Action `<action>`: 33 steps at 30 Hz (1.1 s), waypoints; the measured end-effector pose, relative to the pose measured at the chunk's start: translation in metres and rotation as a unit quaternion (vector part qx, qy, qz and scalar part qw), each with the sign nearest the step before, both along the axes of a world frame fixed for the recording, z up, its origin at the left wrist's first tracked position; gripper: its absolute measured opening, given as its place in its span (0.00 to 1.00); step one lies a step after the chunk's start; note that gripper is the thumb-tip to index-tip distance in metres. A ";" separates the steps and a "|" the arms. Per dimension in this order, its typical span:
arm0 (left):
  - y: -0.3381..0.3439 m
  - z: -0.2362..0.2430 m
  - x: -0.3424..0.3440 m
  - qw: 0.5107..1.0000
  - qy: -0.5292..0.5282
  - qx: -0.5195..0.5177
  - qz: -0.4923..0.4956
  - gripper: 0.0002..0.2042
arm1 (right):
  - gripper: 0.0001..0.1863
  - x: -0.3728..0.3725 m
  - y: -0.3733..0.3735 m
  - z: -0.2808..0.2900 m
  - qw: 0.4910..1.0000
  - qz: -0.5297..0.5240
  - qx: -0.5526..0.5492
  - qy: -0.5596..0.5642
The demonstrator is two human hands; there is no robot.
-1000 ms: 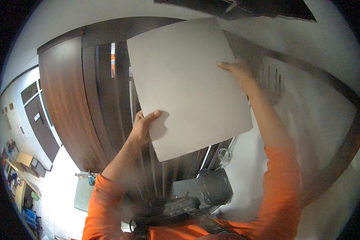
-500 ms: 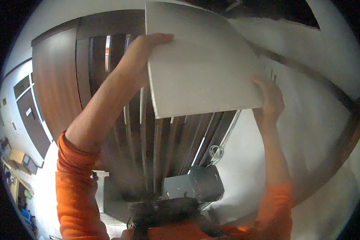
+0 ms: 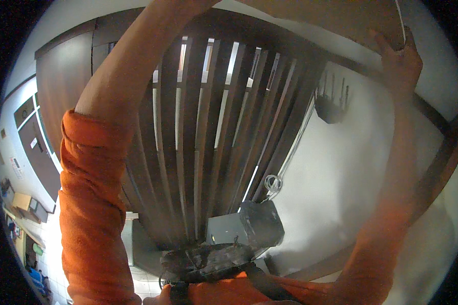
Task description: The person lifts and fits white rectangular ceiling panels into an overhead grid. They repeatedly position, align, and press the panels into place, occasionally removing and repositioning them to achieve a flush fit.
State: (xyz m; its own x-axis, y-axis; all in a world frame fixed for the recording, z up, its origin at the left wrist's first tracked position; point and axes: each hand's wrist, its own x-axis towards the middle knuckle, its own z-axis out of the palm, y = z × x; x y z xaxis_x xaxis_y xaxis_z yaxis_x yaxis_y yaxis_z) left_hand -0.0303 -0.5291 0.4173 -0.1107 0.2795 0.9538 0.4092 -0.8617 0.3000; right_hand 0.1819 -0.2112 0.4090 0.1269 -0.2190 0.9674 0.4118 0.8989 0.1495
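Note:
A flat, pale board point(image 3: 315, 18), brownish in shadow, spans the top of the view and is partly cut off by its upper edge. At its right end my right hand point(image 3: 403, 58) grips the board, thumb on the face towards me and fingers around the edge. My left arm reaches up to the top edge, where only the wrist end shows. The fingers of my left hand are out of the picture, so its hold on the board cannot be seen.
Dark wooden slats point(image 3: 213, 117) stand ahead, beside a brown cabinet panel point(image 3: 63, 101). A coiled cable point(image 3: 273, 183) hangs on the white wall, below a dark wall fixture point(image 3: 329, 108). Below are a grey box-like object point(image 3: 226, 229) and a dark covered one point(image 3: 262, 222).
Both arms have risen, carrying the board up and to the right, mostly out of the picture. The slats and wall fixture behind it now show. My left hand has passed the top edge.

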 end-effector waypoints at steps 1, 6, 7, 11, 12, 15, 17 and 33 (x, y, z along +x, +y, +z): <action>-0.003 0.003 0.004 0.997 -0.064 -0.020 -0.047 0.35 | 0.40 0.000 0.003 0.005 1.000 0.012 -0.003 -0.001; 0.011 0.016 0.006 0.988 -0.124 -0.012 -0.096 0.29 | 0.42 0.004 0.022 0.021 0.997 -0.006 0.077 -0.007; 0.010 0.021 0.004 0.986 -0.135 -0.012 -0.101 0.27 | 0.42 0.003 0.022 0.024 0.998 0.016 0.058 -0.009; 0.037 0.029 -0.007 0.995 -0.007 0.025 -0.099 0.22 | 0.44 0.003 0.028 0.023 0.999 0.010 0.038 0.001; 0.030 0.029 -0.008 0.996 -0.018 0.017 -0.086 0.22 | 0.45 0.003 0.021 0.025 1.000 0.010 0.023 -0.004; 0.025 0.030 -0.020 0.995 -0.052 -0.002 -0.082 0.23 | 0.45 0.006 0.013 0.029 1.000 0.011 0.006 -0.017; 0.031 0.033 -0.033 0.991 -0.071 0.001 -0.110 0.23 | 0.44 0.002 0.032 0.040 0.999 0.031 0.040 -0.017; 0.055 0.037 -0.037 0.991 -0.109 0.018 -0.081 0.30 | 0.34 -0.002 0.053 0.045 0.993 -0.072 0.089 -0.029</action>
State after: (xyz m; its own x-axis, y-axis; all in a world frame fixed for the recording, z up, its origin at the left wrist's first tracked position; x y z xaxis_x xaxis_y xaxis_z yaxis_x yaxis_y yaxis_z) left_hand -0.0677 -0.4742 0.4543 -0.2717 0.2762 0.9219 0.1940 -0.9225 0.3336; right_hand 0.1795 -0.1586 0.4539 0.0278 -0.3983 0.9168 0.5198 0.7892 0.3271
